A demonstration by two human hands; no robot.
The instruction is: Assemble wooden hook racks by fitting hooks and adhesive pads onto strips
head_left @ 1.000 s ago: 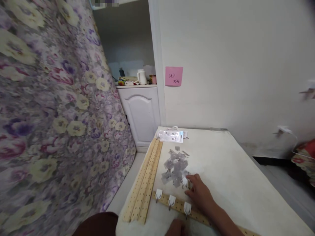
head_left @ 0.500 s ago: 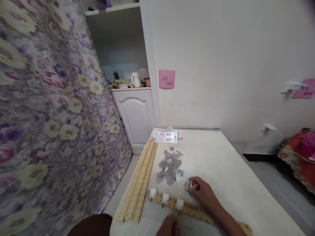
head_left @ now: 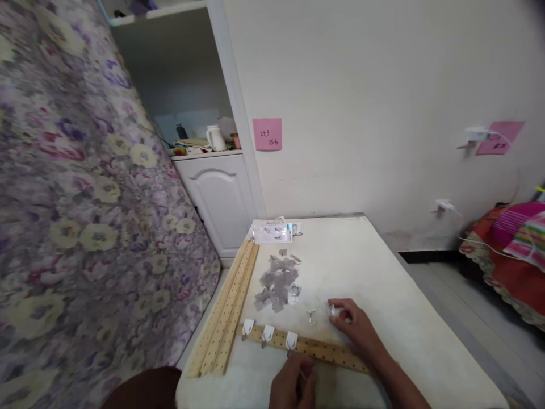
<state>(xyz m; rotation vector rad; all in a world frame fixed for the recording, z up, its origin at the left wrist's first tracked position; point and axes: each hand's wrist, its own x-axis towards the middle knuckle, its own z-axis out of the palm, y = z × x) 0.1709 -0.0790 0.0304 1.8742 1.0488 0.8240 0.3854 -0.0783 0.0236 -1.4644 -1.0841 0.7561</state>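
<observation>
My right hand (head_left: 355, 328) is over the table, thumb and forefinger pinching a small white piece (head_left: 332, 310), perhaps part of a hook. To its left a loose metal hook (head_left: 312, 318) lies on the table. My left hand (head_left: 293, 382) is closed at the near side of a perforated wooden strip (head_left: 326, 351); a small pale bit shows among its fingers, too little to name. Three white hooks, a left one (head_left: 248, 326), a middle one (head_left: 268, 333) and a right one (head_left: 292, 340), sit along the strip. The right hook is just beyond my left hand.
Several perforated wooden strips (head_left: 227, 318) lie side by side along the table's left edge. A pile of clear and grey squares (head_left: 277, 281) lies beyond the hooks. Clear packaging (head_left: 272, 233) rests at the table's far end. A floral curtain (head_left: 106, 227) hangs at left.
The loose metal hook now lies on the table, away from my right hand, which keeps a small white piece. My left hand has come further into view, and the view has turned right.
</observation>
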